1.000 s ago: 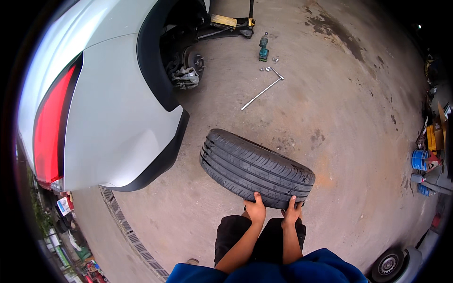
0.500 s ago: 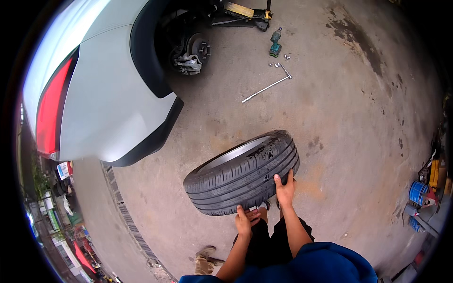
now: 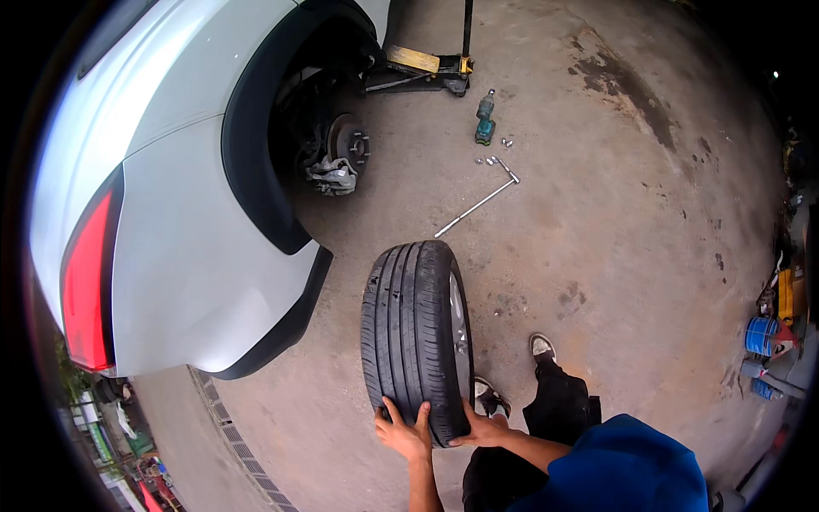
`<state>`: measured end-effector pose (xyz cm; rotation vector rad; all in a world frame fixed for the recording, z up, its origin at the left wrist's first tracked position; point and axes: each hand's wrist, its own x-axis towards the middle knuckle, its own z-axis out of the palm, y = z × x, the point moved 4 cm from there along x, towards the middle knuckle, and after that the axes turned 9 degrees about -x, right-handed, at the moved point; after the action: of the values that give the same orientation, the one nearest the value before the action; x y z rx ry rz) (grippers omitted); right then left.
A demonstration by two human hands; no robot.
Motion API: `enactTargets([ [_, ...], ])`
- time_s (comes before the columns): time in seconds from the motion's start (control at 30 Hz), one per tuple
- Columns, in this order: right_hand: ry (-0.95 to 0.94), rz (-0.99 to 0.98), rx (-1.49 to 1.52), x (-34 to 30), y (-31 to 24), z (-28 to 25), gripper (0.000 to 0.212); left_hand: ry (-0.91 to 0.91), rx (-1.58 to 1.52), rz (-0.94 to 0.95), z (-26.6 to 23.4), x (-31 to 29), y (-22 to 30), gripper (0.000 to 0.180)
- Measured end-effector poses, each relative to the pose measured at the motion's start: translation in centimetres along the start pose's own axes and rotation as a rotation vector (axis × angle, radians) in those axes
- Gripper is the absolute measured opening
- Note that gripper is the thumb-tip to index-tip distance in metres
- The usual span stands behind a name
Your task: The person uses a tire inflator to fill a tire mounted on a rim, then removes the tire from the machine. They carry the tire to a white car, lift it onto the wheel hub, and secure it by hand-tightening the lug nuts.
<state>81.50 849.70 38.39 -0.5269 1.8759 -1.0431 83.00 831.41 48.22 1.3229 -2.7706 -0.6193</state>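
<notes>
A car wheel [image 3: 394, 316] with a black grooved tyre stands upright in front of me, its silver rim showing on the right side. My left hand [image 3: 406, 435] presses on the near end of the tread, fingers and thumb spread against it. My right hand [image 3: 483, 428] grips the tyre's near edge on the rim side, with some fingers hidden. Beyond the wheel, the car's bare brake disc [image 3: 345, 143] with studs and a silver caliper [image 3: 333, 176] shows in the open wheel arch.
The silver car [image 3: 196, 247] fills the left side. A yellow and black floor jack [image 3: 418, 68] stands by the car. On the concrete lie a green impact wrench [image 3: 485, 119], several nuts [image 3: 490, 160] and a long lug wrench [image 3: 476, 208]. A blue can [image 3: 759, 335] stands far right.
The wheel has turned from lying tilted across to standing upright, its tread now lengthwise and its rim facing right. Both hands moved with it, the right now on the rim-side edge.
</notes>
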Motion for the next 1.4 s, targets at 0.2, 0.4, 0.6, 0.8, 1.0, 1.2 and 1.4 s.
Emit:
enactTargets([
  [0.2,-0.024,0.212,-0.077,4.8,-0.3,-10.5,0.127,0.064,0.091,0.093,2.5,7.4,10.9,0.088],
  [0.4,0.023,0.136,0.059,13.0,-3.9,-26.0,0.114,0.039,0.009,0.097,4.0,20.0,23.5,0.072],
  [0.6,0.137,0.133,0.211,23.6,-5.4,-39.5,0.088,0.054,-0.408,-0.226,3.6,20.6,15.8,0.077],
  [0.8,0.238,0.197,0.225,34.3,-4.3,-49.7,0.095,0.013,-0.674,-0.133,7.0,21.7,21.8,0.089],
  [1.0,0.197,0.026,0.279,31.4,-1.8,-46.4,0.089,0.073,-0.539,-0.204,6.8,29.2,28.1,0.083],
  [1.2,-0.017,0.140,-0.138,27.7,-3.9,-42.5,0.073,0.014,-0.277,-0.103,5.7,40.2,34.4,0.082],
  [1.4,0.198,0.251,-0.009,38.6,-7.3,-49.8,0.072,-0.035,-0.591,0.159,6.2,49.1,37.2,0.078],
])
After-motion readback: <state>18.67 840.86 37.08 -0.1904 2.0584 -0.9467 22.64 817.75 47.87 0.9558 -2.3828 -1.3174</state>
